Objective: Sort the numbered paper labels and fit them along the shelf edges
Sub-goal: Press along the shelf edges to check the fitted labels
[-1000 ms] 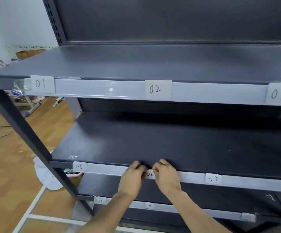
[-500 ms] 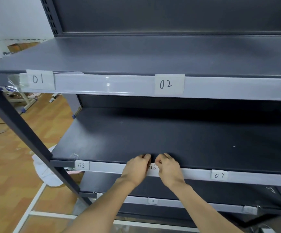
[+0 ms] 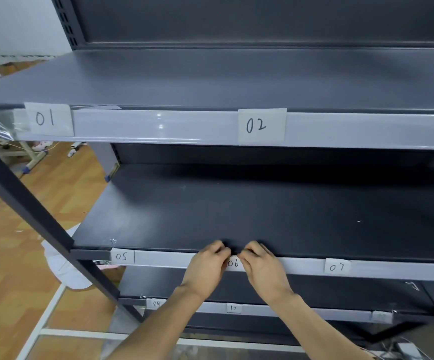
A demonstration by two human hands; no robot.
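1. Label 06 (image 3: 232, 263) is a small slip of white paper with handwritten numerals. It sits on the pale front strip (image 3: 164, 258) of the middle shelf, about midway along the part in view and partly hidden by two bare hands.
2. The left hand (image 3: 205, 268) holds the slip's left side and the right hand (image 3: 262, 271) its right side. Both have fingers curled over the strip's upper lip, with the knuckles almost meeting, and seem to pinch the top corners. The fingertips are hidden, so the exact contact cannot be told.
3. On the same strip, label 05 (image 3: 122, 256) is at the left end and label 07 (image 3: 336, 267) is to the right of the hands.
4. The top shelf edge carries label 01 (image 3: 47, 118) and label 02 (image 3: 261, 125). The lower shelf edge shows label 09 (image 3: 156, 303) and label 10 (image 3: 233, 307).
5. Handling, as a judgement — the paper is likely almost weightless, limp, and easy to crease or tear. The strip looks glossy, so the slip may slide sideways.
6. The best hold is probably a light pinch at both upper corners, keeping label 06 flat and level while it is seated.
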